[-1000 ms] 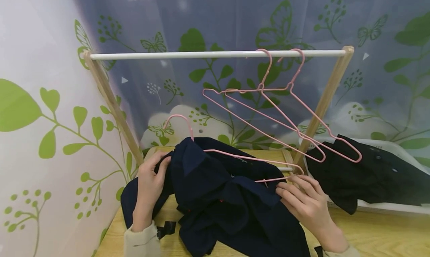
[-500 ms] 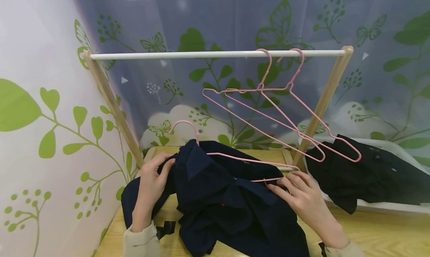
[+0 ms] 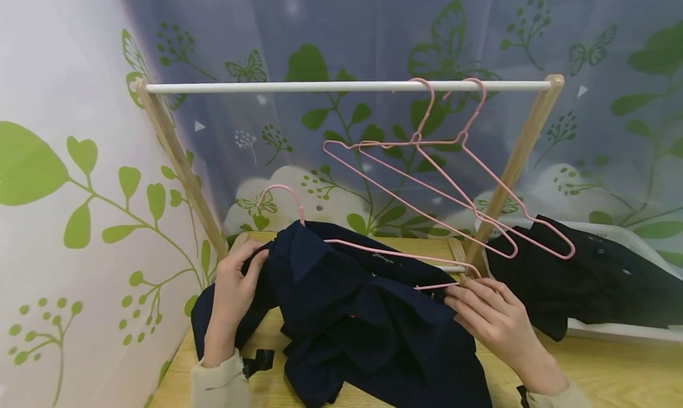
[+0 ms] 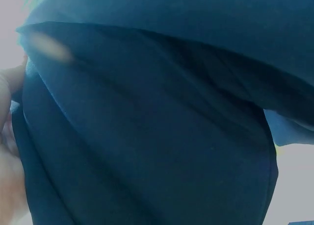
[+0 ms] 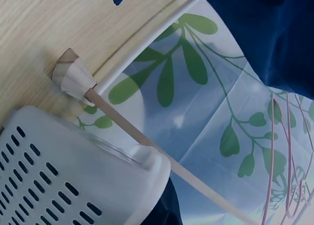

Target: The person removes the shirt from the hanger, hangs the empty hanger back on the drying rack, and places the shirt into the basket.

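Observation:
A navy shirt [image 3: 341, 313] lies crumpled over the wooden table in the head view, with a pink clothes hanger [image 3: 395, 253] partly inside it. The hanger's hook stands up at the shirt's upper left; its right end sticks out of the cloth. My left hand [image 3: 232, 298] pinches the shirt's edge at the upper left, left of the hook. At the hanger's right end, my right hand [image 3: 496, 316] pinches the shirt's edge, its fingertips against the hanger. Dark cloth of the shirt [image 4: 147, 127] fills most of the left wrist view.
Behind the shirt, a rack with a white rail [image 3: 277, 88] and wooden legs carries two more pink hangers [image 3: 413, 140] on its right half. To the right, a white slotted basket [image 5: 59, 161] holds black clothing [image 3: 592, 277]. A patterned curtain hangs behind.
The hook tipped right, then swung back left. My right hand went left along the hanger and is now back near its right end. The left hand has shifted slightly left with the cloth.

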Tool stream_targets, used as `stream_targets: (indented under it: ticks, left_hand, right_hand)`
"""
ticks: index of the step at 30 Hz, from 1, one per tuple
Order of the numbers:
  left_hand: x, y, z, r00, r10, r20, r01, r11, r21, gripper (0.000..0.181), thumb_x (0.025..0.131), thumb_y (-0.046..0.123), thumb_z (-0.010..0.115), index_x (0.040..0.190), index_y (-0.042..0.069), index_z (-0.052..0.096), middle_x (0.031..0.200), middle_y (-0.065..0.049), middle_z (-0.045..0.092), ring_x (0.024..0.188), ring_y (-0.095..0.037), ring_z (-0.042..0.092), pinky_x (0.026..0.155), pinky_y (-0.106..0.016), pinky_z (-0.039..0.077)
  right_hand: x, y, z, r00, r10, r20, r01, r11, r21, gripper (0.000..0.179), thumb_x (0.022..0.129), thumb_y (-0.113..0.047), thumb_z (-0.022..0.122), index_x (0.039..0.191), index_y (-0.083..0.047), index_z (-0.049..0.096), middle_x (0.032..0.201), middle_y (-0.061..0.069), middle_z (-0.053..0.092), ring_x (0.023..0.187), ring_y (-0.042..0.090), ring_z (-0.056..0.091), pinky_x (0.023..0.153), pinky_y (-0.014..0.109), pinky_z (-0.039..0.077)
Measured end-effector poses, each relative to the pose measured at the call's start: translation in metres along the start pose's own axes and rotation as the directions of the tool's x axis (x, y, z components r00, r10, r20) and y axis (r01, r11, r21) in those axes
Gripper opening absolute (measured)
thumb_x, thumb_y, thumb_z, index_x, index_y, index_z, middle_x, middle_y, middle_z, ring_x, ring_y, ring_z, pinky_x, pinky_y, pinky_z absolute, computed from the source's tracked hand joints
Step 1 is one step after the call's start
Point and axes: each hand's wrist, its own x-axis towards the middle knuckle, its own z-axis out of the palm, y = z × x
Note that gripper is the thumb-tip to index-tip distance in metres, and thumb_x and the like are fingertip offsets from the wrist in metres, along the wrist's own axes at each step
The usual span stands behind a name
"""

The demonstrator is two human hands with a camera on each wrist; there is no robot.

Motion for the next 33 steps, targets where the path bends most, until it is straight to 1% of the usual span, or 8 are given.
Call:
stream_targets:
  ticks: [5, 10, 14, 19, 24, 27, 30, 33]
  left_hand:
    - [0.0, 0.004, 0.006, 1.0, 0.009, -0.018, -0.01, 0.999, -0.042, 0.014, 0.095, -0.012, 0.061, 0.095, -0.003, 0.071, 0.085, -0.011, 0.07, 0.075, -0.012, 0.062, 0.073, -0.015, 0.045]
    - [0.001, 0.007, 0.014, 1.0, 0.011, -0.022, -0.013, 0.998, -0.055, 0.014, 0.096, -0.009, 0.06, 0.097, -0.001, 0.072, 0.09, -0.011, 0.073, 0.079, -0.015, 0.065, 0.074, -0.016, 0.047]
    - [0.001, 0.009, 0.015, 0.999, 0.012, -0.03, -0.012, 1.0, -0.026, 0.014, 0.096, -0.008, 0.062, 0.096, 0.001, 0.072, 0.091, -0.01, 0.073, 0.079, -0.018, 0.067, 0.074, -0.016, 0.047]
    - [0.002, 0.011, 0.016, 0.999, 0.035, -0.03, -0.035, 0.999, -0.005, 0.013, 0.095, -0.009, 0.063, 0.095, 0.001, 0.072, 0.089, -0.01, 0.073, 0.077, -0.019, 0.066, 0.073, -0.016, 0.046]
    - [0.002, 0.012, 0.021, 0.999, 0.054, -0.01, -0.054, 0.998, -0.019, 0.013, 0.095, -0.008, 0.064, 0.096, 0.002, 0.072, 0.089, -0.008, 0.072, 0.077, -0.018, 0.066, 0.075, -0.017, 0.047]
    - [0.002, 0.013, 0.025, 0.998, 0.058, 0.013, -0.058, 0.998, -0.022, 0.013, 0.095, -0.007, 0.065, 0.096, 0.003, 0.073, 0.09, -0.008, 0.073, 0.079, -0.018, 0.068, 0.077, -0.016, 0.048]
    - [0.002, 0.013, 0.03, 0.997, 0.076, 0.033, -0.076, 0.997, -0.016, 0.014, 0.094, -0.007, 0.066, 0.098, 0.003, 0.073, 0.092, -0.009, 0.073, 0.082, -0.02, 0.07, 0.079, -0.016, 0.049]
    - [0.001, 0.015, 0.034, 0.995, 0.089, 0.049, -0.089, 0.996, -0.008, 0.013, 0.093, -0.007, 0.067, 0.099, 0.002, 0.073, 0.093, -0.009, 0.074, 0.083, -0.021, 0.07, 0.08, -0.016, 0.049]
  right_hand:
    - [0.003, -0.006, 0.005, 0.998, 0.009, -0.061, -0.013, 0.997, -0.07, 0.03, 0.104, -0.008, 0.055, 0.083, -0.006, 0.076, 0.084, 0.006, 0.076, 0.082, 0.03, 0.065, 0.082, 0.041, 0.043]
    - [0.003, -0.016, 0.009, 1.0, -0.002, -0.016, 0.001, 0.998, -0.068, 0.03, 0.104, 0.0, 0.052, 0.091, -0.008, 0.078, 0.086, 0.003, 0.077, 0.086, 0.029, 0.066, 0.086, 0.042, 0.045]
    - [0.008, -0.017, 0.008, 1.0, 0.011, -0.017, -0.012, 0.999, -0.053, 0.028, 0.105, -0.011, 0.054, 0.093, -0.008, 0.079, 0.088, 0.003, 0.077, 0.084, 0.028, 0.066, 0.088, 0.041, 0.045]
    - [0.026, -0.014, 0.01, 0.995, 0.012, -0.101, -0.016, 0.999, -0.038, 0.032, 0.102, -0.031, 0.061, 0.09, -0.008, 0.08, 0.087, 0.005, 0.077, 0.075, 0.027, 0.066, 0.077, 0.04, 0.048]
    - [0.047, -0.007, 0.014, 0.988, 0.035, -0.153, -0.039, 0.999, -0.022, 0.034, 0.102, -0.034, 0.061, 0.094, -0.008, 0.08, 0.092, 0.011, 0.077, 0.074, 0.03, 0.066, 0.072, 0.042, 0.049]
    - [0.055, -0.003, 0.017, 0.992, 0.071, -0.106, -0.075, 0.997, -0.033, 0.033, 0.104, -0.032, 0.059, 0.098, -0.008, 0.08, 0.096, 0.012, 0.076, 0.078, 0.033, 0.065, 0.073, 0.044, 0.049]
    - [0.059, 0.0, 0.022, 0.992, 0.125, -0.001, -0.125, 0.991, -0.046, 0.031, 0.105, -0.029, 0.057, 0.107, -0.007, 0.078, 0.097, 0.011, 0.075, 0.082, 0.033, 0.066, 0.074, 0.044, 0.051]
    - [0.06, 0.002, 0.029, 0.985, 0.151, 0.083, -0.146, 0.988, -0.056, 0.029, 0.106, -0.027, 0.056, 0.11, -0.007, 0.077, 0.091, 0.008, 0.074, 0.08, 0.03, 0.066, 0.073, 0.042, 0.053]
